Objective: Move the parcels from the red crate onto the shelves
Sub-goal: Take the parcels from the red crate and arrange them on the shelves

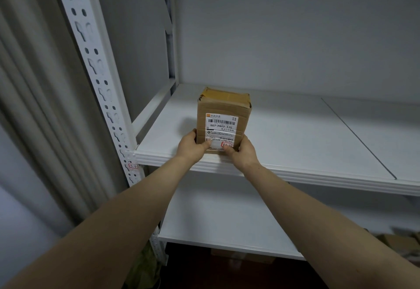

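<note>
A brown cardboard parcel [223, 111] with a white shipping label and a small red-edged sticker lies on the white shelf [295, 134], near its front edge. My left hand [192, 146] grips the parcel's near left corner, thumb on top of the label. My right hand [243, 153] grips the near right corner, thumb on the label too. The red crate is out of view.
A white slotted upright post [100, 79] stands at the shelf's left front corner, with a small "3-3" tag. A lower white shelf [218, 220] sits beneath. Cardboard boxes [395, 243] lie at the lower right. Grey curtain folds hang at the left.
</note>
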A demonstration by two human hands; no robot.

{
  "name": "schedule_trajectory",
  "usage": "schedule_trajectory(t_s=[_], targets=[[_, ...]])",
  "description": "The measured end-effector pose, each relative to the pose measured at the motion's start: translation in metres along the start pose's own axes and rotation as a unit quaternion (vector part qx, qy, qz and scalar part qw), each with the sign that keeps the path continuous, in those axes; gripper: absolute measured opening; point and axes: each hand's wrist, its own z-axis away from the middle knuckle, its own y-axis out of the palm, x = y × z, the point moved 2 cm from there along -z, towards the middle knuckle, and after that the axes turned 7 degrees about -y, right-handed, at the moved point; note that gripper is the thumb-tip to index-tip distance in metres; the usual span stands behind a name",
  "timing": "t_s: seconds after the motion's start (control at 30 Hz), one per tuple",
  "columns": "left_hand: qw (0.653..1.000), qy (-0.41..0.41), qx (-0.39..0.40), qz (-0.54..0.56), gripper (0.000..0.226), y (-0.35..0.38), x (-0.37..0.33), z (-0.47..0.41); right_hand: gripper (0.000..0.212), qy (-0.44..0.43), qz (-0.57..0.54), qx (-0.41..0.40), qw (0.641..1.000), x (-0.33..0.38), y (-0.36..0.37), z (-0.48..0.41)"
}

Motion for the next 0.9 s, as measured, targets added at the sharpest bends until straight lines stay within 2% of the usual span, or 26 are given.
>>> schedule_trajectory(t_s=[0.2,0.3,0.37,0.47,0.57,0.67,0.77,0.9], targets=[[0.999,-0.022,0.02,-0.023,0.044,0.0,-0.001,0.004,0.042,0.033,-0.008,-0.01,0.999,0.001,0.001,0.003],[0.998,-0.039,0.003,-0.048,0.065,-0.004,0.003,0.009,0.048,0.07,-0.013,-0.044,0.997,-0.001,-0.001,0.015],[0.998,-0.052,-0.014,-0.044,0.079,-0.009,0.009,0.014,0.063,0.088,0.001,-0.069,0.994,-0.002,0.0,0.029],[0.997,-0.065,-0.029,0.003,0.076,-0.018,0.019,0.026,0.073,0.072,0.007,-0.116,0.991,-0.002,0.004,0.051],[0.996,-0.071,-0.047,0.024,0.07,-0.031,0.03,0.046,0.06,0.027,-0.001,-0.12,0.992,0.004,0.012,0.071],[0.994,-0.076,-0.071,0.019,0.068,-0.045,0.047,0.077,0.056,-0.003,-0.001,-0.058,0.998,0.009,0.029,0.093],[0.989,-0.095,-0.115,0.001,0.066,-0.063,0.069,0.119,0.064,-0.016,0.015,0.058,0.998,0.011,0.054,0.117],[0.972,-0.168,-0.161,-0.038,0.066,-0.081,0.116,0.188,0.071,-0.025,0.042,0.212,0.976,0.003,0.091,0.163]])
